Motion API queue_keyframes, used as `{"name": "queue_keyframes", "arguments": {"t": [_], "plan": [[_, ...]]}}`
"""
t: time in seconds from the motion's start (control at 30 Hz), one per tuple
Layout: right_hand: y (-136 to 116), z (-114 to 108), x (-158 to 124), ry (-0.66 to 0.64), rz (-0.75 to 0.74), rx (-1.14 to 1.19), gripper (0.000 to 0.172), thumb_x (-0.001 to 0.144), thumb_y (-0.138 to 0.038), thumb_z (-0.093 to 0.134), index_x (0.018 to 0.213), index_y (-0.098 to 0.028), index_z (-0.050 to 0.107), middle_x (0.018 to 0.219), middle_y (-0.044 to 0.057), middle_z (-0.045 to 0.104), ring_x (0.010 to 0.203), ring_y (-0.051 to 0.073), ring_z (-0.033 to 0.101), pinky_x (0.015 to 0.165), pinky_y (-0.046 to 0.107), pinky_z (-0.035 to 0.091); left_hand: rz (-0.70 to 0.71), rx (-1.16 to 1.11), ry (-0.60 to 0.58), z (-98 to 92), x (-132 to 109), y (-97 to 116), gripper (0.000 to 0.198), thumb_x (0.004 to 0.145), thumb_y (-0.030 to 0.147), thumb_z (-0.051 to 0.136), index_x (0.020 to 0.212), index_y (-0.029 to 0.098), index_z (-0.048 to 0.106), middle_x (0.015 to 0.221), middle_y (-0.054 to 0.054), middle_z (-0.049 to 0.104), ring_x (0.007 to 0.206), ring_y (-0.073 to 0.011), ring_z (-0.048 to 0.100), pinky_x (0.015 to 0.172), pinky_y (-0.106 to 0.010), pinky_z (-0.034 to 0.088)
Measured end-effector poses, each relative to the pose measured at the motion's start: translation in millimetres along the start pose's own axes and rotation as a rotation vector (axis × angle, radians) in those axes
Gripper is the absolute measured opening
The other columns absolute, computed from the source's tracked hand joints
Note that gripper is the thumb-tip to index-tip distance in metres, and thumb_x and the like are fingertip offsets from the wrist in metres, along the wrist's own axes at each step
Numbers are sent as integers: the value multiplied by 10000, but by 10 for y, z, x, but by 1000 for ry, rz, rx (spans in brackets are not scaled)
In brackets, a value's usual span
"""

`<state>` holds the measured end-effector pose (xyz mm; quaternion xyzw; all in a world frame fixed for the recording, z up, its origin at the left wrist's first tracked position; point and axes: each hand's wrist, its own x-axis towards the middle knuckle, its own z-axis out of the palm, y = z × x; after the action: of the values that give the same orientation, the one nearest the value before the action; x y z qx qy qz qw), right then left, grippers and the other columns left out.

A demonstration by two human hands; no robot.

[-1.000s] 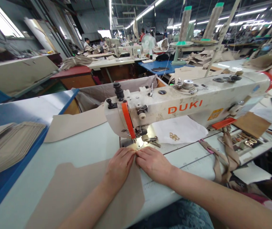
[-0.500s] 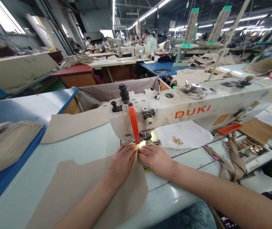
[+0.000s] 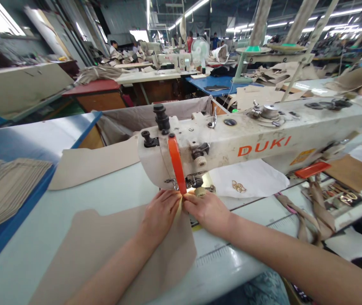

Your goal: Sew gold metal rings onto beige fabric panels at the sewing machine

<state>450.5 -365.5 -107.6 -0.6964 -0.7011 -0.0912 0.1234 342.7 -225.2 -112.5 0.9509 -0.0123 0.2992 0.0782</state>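
A white sewing machine [image 3: 219,140] with an orange finger guard [image 3: 177,165] stands over the pale tabletop. Right beneath the guard, my left hand [image 3: 160,212] pinches a beige fabric piece [image 3: 111,237], its fingers bent close to the lit needle area. My right hand [image 3: 208,210] grips the same piece from the other side, fingertips almost meeting the left ones. Between the hands the fabric is folded up into a ridge. The needle and the stitching point are hidden by the guard and my fingers.
Another beige piece [image 3: 95,163] lies behind at the left, and a fabric stack [image 3: 12,190] rests on the blue table. White cloth [image 3: 251,178] with a gold ornament [image 3: 238,186] lies under the machine arm. Fabric strips [image 3: 308,212] hang by a parts tray [image 3: 346,201] at right.
The camera view has shifted a little, so the machine appears slightly larger. Both hands keep their hold at the guard, and the fabric has barely moved.
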Motion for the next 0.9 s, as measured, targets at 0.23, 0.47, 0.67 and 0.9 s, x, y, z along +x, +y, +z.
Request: {"name": "queue_keyframes", "arguments": {"t": [0.23, 0.47, 0.67, 0.9], "plan": [[3, -16, -2, -33, 7, 39, 75, 902, -155, 529, 893, -132, 600, 1045, 99, 634, 918, 228, 558, 763, 342, 449, -31, -3, -21, -1, -5, 7, 299, 942, 229, 373, 865, 168, 656, 843, -66, 698, 804, -188, 633, 740, -341, 553], [-3, -13, 4, -35, 17, 46, 93, 908, -139, 521, 894, -125, 612, 1035, 108, 646, 916, 217, 585, 748, 336, 463, -29, -7, -21, 5, -6, 20, 299, 945, 216, 377, 883, 162, 664, 863, -64, 712, 842, -185, 644, 780, -347, 559], [-18, -35, -30, 22, -3, 20, 89, 902, -149, 541, 933, -115, 617, 1070, 104, 648, 987, 215, 580, 804, 333, 471, -90, 18, -44, -40, -56, 52, 289, 941, 229, 394, 956, 127, 664, 947, -90, 714, 913, -200, 636, 848, -373, 555], [-23, -50, -94, 56, -74, 56, 100, 913, -179, 532, 897, -141, 622, 1067, 79, 658, 1015, 191, 570, 899, 317, 444, -79, 15, -124, -57, -115, 73, 319, 953, 255, 350, 1062, 126, 621, 1072, -116, 680, 1046, -218, 608, 918, -413, 528]]}}
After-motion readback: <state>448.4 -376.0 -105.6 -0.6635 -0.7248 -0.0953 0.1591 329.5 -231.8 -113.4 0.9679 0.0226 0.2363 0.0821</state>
